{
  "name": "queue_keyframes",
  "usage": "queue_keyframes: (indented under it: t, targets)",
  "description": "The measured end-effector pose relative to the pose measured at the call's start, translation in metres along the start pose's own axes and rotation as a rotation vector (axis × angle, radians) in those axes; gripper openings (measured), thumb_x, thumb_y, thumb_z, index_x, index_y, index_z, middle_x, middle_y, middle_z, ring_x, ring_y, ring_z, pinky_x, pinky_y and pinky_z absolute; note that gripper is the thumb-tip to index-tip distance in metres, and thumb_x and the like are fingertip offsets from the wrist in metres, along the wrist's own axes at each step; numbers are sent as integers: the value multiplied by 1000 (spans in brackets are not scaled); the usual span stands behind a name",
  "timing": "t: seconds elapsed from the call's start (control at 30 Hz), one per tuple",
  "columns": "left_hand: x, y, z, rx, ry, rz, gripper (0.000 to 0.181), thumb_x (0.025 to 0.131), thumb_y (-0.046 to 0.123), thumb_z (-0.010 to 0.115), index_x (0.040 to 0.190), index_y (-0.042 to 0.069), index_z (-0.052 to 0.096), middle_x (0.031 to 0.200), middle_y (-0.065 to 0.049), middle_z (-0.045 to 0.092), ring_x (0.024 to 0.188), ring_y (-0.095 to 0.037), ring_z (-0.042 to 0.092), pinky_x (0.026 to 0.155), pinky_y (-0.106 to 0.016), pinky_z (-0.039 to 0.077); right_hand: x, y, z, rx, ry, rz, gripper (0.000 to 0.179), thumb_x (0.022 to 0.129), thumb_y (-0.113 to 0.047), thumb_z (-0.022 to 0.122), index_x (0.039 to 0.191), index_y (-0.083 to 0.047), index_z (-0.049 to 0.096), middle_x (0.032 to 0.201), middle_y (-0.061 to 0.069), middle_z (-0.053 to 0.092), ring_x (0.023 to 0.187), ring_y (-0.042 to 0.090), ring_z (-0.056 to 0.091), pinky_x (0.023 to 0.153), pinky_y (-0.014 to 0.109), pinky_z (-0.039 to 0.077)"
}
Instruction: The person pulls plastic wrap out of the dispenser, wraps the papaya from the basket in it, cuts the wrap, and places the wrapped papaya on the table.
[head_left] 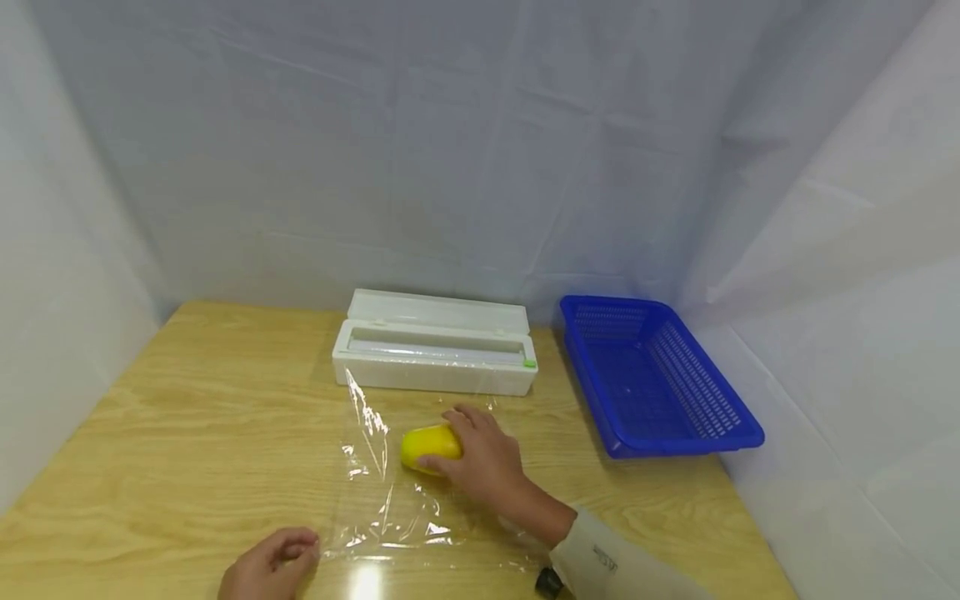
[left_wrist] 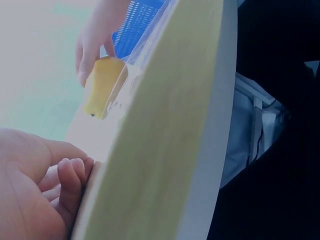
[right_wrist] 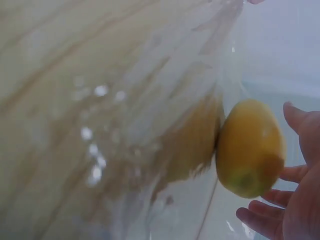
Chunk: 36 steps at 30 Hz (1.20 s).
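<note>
A yellow oval fruit (head_left: 431, 447), mango-like, lies on a sheet of clear plastic wrap (head_left: 386, 500) spread over the table. Around the fruit is my right hand (head_left: 483, 458), its thumb on the near side and its fingers on the far side. In the right wrist view, the thumb (right_wrist: 295, 116) stands a little apart from the fruit (right_wrist: 250, 150), while some fingertips reach behind it. My left hand (head_left: 272, 563) is by the wrap's near left corner, fingers bent; in the left wrist view, thumb and fingertips (left_wrist: 75, 165) meet at the table edge.
Behind the wrap stands a white wrap dispenser (head_left: 435, 377) with its lid raised and a roll inside. A blue plastic basket (head_left: 600, 408) sits at the right. Pale sheeting (head_left: 450, 167) encloses the table (head_left: 187, 433) at the back and sides.
</note>
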<state>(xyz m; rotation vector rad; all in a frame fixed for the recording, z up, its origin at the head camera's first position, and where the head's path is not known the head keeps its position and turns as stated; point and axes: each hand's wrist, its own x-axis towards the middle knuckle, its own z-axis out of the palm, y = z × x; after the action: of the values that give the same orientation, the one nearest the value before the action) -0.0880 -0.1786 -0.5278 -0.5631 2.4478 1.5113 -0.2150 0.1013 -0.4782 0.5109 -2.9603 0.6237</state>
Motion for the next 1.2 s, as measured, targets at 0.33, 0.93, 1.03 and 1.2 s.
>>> queue_keyframes:
  t: [0.33,0.93,1.03,1.2]
  targets:
    - [-1,7,3,33,13,59,29,91,26,71,115,10,71,97,1,77,73,-6,56,64,-22,44,-55,45,-37,-18,-179,-93,37,92,-52,68,115,-23,71,116,-8,67,108,12,62,84,36,56]
    - [3,-4,0,79,-95,73,35,89,30,76,117,10,74,105,-1,73,80,-10,60,66,-24,49,-119,109,-39,-118,-220,-437,6,92,-36,71,91,-31,69,89,-22,56,82,-5,46,65,12,39]
    - [2,-3,1,72,-91,90,35,87,25,77,118,9,73,101,1,71,71,-9,56,61,-23,48,-121,111,-37,-97,-188,-467,6,93,-37,70,89,-33,68,88,-23,56,82,-6,46,65,11,38]
    - [3,2,2,69,-80,59,35,87,25,77,117,8,73,96,3,68,69,-11,54,57,-24,46,-123,110,-34,-86,-143,-501,8,94,-40,69,91,-33,68,90,-23,55,82,-6,46,65,9,35]
